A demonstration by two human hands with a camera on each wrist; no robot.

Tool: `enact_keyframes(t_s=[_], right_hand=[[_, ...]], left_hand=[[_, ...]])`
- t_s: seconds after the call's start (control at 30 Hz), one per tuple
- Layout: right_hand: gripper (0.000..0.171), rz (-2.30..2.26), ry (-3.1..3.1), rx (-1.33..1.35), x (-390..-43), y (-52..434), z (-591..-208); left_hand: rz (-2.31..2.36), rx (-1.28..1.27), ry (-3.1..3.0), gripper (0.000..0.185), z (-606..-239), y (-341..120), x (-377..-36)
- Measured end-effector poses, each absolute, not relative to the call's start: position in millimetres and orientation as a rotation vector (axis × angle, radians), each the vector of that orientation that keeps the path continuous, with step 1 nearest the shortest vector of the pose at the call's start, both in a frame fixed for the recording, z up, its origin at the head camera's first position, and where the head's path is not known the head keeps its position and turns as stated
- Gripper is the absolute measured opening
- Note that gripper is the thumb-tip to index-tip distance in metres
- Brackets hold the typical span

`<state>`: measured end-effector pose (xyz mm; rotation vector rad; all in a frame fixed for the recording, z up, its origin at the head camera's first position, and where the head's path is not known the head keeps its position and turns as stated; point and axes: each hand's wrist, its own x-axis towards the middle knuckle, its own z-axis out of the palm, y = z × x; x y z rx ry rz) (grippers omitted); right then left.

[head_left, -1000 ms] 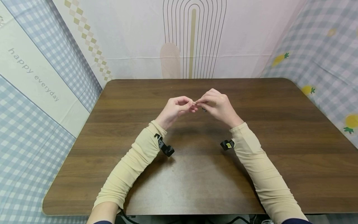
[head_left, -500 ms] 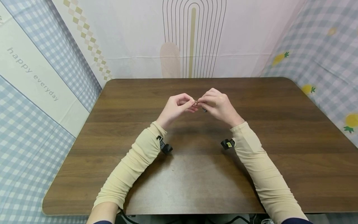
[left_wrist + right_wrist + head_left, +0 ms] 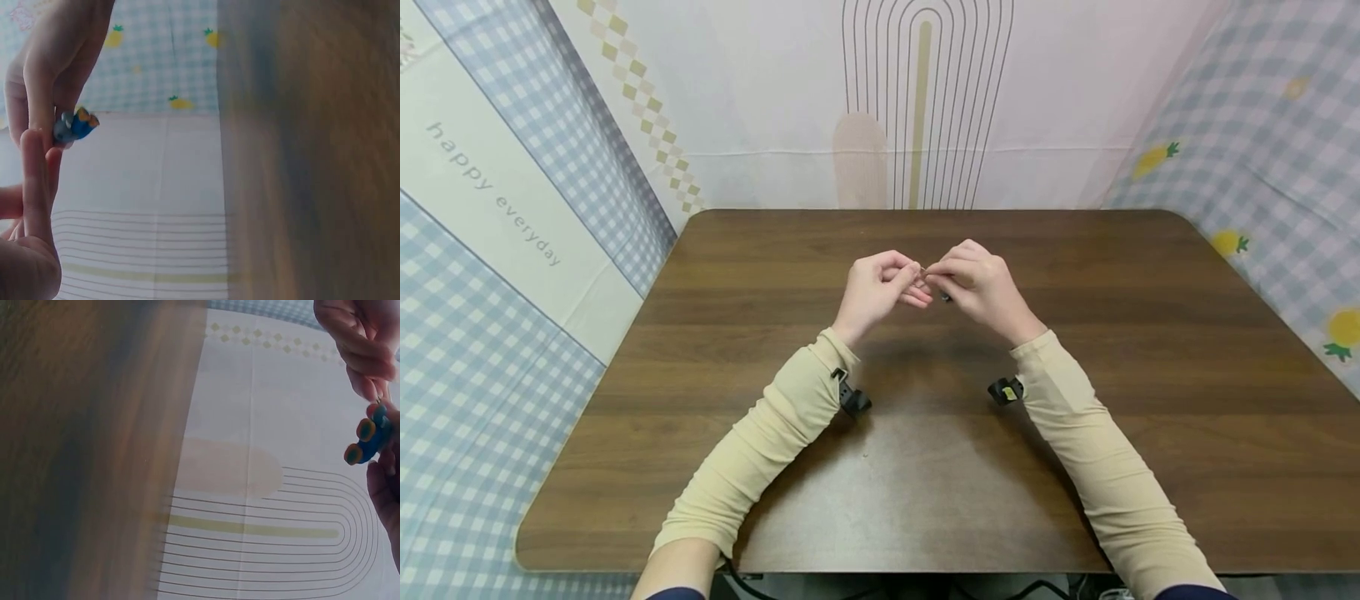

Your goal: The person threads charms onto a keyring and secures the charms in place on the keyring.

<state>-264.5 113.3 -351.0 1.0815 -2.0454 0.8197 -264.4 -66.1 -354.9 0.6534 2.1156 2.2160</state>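
Hardly anything is being moved since the earlier head views: both wrists are being drawn slightly nearer the body, while the fingertips are being kept together above the middle of the brown table (image 3: 1150,350). A tiny blue charm (image 3: 369,439) with orange-rimmed discs is being held where the two hands meet. In the left wrist view the same charm (image 3: 75,125) is being seen against fingertips, below the fingers of the other hand. The left hand (image 3: 880,287) is being kept curled, thumb and forefinger closed on something very small at the charm's end; the right hand (image 3: 979,282) is likewise being kept pinched on the charm, with a fine metal piece (image 3: 377,400) showing just above it (a pin or ring, too small to be named with confidence). Exactly which finger is bearing the charm's weight cannot be told from these views.

For the step to be done well, the charm is best being steadied by one hand only, while the fine piece is being worked by the other with small twisting motions rather than pulls. Pressure is being wanted light, since so small a part could be flicked out and lost on the dark wood. The hands are better being kept low over the table and close to the eyes' line, so any dropped part is being caught nearby.
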Motion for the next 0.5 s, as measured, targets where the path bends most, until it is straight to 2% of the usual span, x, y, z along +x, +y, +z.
enact_keyframes(t_s=[0.27,0.5], right_hand=[[0.007,0.85,-2.078,0.975,-263.8,107.8,-353.8],[0.004,0.949,-2.196,0.855,-262.9,110.6,-351.1]], left_hand=[[2.44,0.521,1.948,0.016,-359.3,-59.4,-262.1],[2.456,0.469,1.764,0.016,-360.6,-58.7,-263.9]])
